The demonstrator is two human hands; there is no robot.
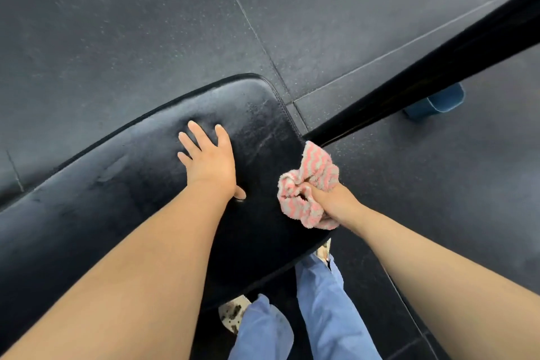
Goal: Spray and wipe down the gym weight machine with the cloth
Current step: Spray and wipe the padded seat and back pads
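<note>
The pink-and-grey striped cloth (306,187) is bunched in the right hand (330,202), whose fingers are curled tight around it, pressing it against the near edge of the black padded bench (102,207) of the weight machine. Just to that hand's left, the left hand (209,161) lies flat and empty on the pad, fingers spread. Beyond the cloth a black frame bar (438,76) runs away up to the right, with a blue container (438,102) on the dark rubber floor (117,23) behind it.
</note>
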